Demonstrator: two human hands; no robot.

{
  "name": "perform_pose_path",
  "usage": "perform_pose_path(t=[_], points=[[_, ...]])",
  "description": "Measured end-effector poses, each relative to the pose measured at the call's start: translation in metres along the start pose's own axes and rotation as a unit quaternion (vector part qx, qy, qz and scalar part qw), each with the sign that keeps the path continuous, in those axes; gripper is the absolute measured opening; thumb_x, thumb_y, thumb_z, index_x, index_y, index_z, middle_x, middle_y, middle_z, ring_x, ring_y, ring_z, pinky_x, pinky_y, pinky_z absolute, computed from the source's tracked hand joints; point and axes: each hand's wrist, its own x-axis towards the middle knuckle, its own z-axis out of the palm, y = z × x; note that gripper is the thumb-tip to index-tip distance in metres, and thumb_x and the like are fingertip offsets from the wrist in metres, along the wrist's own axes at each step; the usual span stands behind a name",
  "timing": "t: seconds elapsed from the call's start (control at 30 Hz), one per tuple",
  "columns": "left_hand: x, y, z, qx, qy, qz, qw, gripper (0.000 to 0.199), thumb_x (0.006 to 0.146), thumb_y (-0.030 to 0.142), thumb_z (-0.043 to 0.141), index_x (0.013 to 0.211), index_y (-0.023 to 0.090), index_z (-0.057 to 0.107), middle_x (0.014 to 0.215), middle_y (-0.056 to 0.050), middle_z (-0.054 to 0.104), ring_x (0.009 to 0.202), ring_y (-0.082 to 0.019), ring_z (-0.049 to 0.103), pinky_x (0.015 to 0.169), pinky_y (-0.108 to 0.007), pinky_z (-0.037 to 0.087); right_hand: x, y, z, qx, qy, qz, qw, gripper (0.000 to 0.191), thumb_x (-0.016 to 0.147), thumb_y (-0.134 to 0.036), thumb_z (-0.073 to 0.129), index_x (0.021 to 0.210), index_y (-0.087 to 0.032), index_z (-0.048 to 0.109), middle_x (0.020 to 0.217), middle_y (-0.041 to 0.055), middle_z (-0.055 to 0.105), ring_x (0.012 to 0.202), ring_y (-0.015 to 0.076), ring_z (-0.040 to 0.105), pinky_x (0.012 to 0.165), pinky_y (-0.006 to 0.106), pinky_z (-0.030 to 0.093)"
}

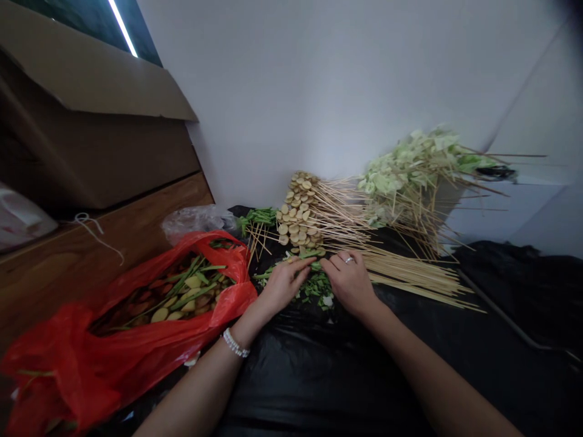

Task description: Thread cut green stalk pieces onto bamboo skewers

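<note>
Left hand [285, 282] fingers pinching green stalks [314, 285], right hand [348, 280] curled, grip hidden, bare skewers [410, 273] right, red bag [136, 328] left

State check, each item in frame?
left hand: fingers pinched on green vegetable pieces
right hand: fingers down on the same greens, ring on one finger
red bag: open, slices and green stalks inside
potato skewers: threaded, stacked
leafy skewers: threaded, piled by the wall
bare sticks: loose heap
cardboard box: flap open
</note>
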Motion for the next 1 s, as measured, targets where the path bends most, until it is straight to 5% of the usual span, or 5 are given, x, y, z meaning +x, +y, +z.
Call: perform_pose_path(t=[0.23, 0.67, 1.0], points=[[-0.005, -0.004, 0.006, 0.160, -0.056, 0.039, 0.985, 0.027, 0.093, 0.022, 0.043, 0.108, 0.016, 0.064, 0.095, -0.009, 0.066, 0.088, -0.020, 0.062, 0.079, -0.031, 0.048, -0.001, -0.005, 0.002, 0.013, -0.018, -0.020, 1.000, 0.014, 0.089, -0.015, 0.051, 0.094, -0.017, 0.064, 0.078, 0.0050, 0.060, 0.085, 0.0211, 0.047, 0.081, 0.036, 0.027], [-0.007, 0.008, 0.008, 0.196, -0.091, 0.035, 0.976, 0.015, 0.086, 0.015, 0.045, 0.087, 0.016, 0.060, 0.081, -0.006, 0.061, 0.075, -0.018, 0.057, 0.070, -0.028, 0.042, -0.003, -0.016, 0.005, 0.042, -0.018, -0.041, 0.998, 0.014, 0.087, -0.016, 0.052, 0.075, -0.018, 0.059, 0.071, 0.0041, 0.058, 0.078, 0.0205, 0.046, 0.072, 0.035, 0.027], [-0.002, 0.012, 0.012, -0.050, -0.058, -0.069, 0.995, 0.017, 0.080, 0.017, 0.040, 0.063, 0.019, 0.042, 0.061, 0.004, 0.043, 0.061, -0.013, 0.041, 0.058, -0.024, 0.031, -0.006, -0.020, 0.002, 0.051, 0.069, -0.031, 0.996, 0.017, 0.088, -0.015, 0.049, 0.081, -0.015, 0.064, 0.067, 0.0047, 0.056, 0.075, 0.0206, 0.044, 0.071, 0.035, 0.030]])
